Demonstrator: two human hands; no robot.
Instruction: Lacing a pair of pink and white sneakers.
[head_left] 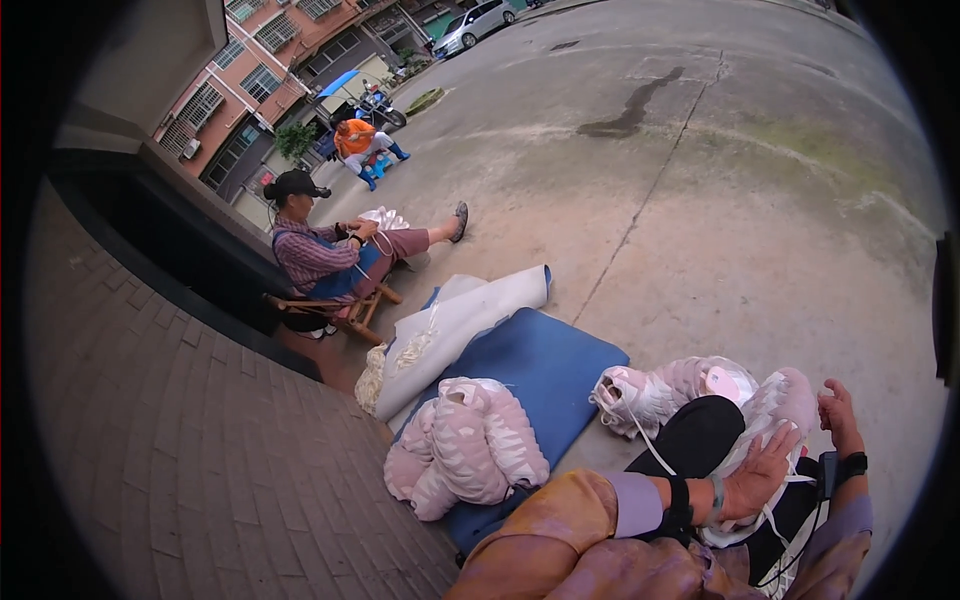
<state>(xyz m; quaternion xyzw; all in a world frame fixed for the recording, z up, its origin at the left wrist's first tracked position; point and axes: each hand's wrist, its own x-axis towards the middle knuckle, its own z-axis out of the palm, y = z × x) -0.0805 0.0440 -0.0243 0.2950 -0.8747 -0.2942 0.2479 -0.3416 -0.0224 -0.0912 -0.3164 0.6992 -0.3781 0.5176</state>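
My left hand [757,480] lies with fingers stretched over a pink-and-white bundle [783,402] on my lap, which looks like nested shoe uppers. Just right of it, my right hand [840,415] is raised with its fingers apart, and nothing shows in it. White laces [770,515] hang around my left hand and across my dark trouser leg [708,435]. Beyond my knee, a similar bundle [640,390] rests on the ground, with a pale pink oval piece [722,383] on it. My forearm hides part of the lap.
A larger pink-and-white bundle [465,440] sits on a blue mat [545,365] to my left. Behind that lie white sheets [480,310] with pale cords. A person [320,250] works on a low chair by the brick wall [200,450]; another person [360,145] sits farther off.
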